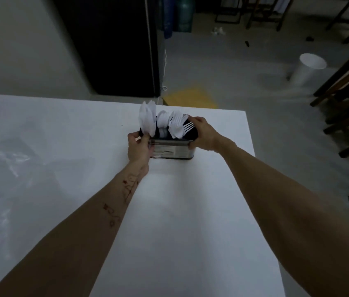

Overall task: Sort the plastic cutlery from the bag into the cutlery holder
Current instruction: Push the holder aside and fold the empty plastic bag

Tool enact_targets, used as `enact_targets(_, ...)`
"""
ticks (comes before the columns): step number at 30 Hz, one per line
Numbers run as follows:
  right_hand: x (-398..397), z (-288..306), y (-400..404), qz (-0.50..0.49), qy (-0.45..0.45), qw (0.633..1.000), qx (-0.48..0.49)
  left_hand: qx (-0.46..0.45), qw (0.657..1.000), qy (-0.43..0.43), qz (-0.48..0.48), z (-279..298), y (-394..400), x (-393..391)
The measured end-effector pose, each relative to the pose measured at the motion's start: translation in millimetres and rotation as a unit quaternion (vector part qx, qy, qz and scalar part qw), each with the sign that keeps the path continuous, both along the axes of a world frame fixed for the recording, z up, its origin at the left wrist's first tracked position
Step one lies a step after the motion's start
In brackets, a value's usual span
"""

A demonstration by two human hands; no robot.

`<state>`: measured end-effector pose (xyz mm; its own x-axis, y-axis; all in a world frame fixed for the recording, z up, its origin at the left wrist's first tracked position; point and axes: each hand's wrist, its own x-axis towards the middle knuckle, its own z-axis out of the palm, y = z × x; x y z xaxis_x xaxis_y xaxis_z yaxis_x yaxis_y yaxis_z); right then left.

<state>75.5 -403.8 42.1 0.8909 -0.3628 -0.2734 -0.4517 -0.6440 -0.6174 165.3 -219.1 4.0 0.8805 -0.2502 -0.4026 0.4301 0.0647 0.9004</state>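
Both hands gripping cutlery holder — clear bag well left, white table

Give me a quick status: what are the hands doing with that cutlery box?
Left hand and right hand grip the cutlery holder by its ends. White cutlery stands sorted inside. Empty plastic bag lies left, nothing blocking.

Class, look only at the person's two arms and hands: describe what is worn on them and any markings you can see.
Both forearms are bare, with no sleeves in view. The left hand and right hand wear no gloves, and no rings, watch or bracelets are visible. The left forearm carries small reddish line-drawn markings, like little stars and outlines, running along its inner side towards the wrist. The right forearm shows no markings.
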Motion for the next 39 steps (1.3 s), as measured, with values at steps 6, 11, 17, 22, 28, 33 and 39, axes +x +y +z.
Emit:
enact_targets(6, -17, -26, 20, -0.107, -0.067, 0.992, 0.018, 0.055, 0.996, -0.006, -0.075, -2, 12, -5)
enact_targets(11, -48, -56, 132, -0.355, -0.145, 0.920, 0.082, 0.203, 0.949, -0.230, -0.079, 19, 98, -43)
enact_targets(17, -28, -61, 290, -0.147, -0.040, 0.965, 0.214, 0.363, 0.852, -0.377, 0.015, -7, 255, -33)
enact_targets(22, 17, -58, 393, -0.237, 0.103, 0.879, 0.401, 0.478, 0.830, -0.288, -0.025, -29, 347, 2)
enact_targets(28, 41, -68, 425, -0.254, 0.087, 0.903, 0.336, 0.378, 0.858, -0.280, -0.204, -43, 386, 14)
enact_targets(33, 4, -77, 343, -0.266, 0.062, 0.956, 0.108, 0.538, 0.620, -0.495, -0.286, -22, 368, 37)
enact_targets(39, -44, -36, 289, -0.309, 0.140, 0.912, 0.229, 0.581, 0.584, -0.342, -0.452, -66, 348, 28)
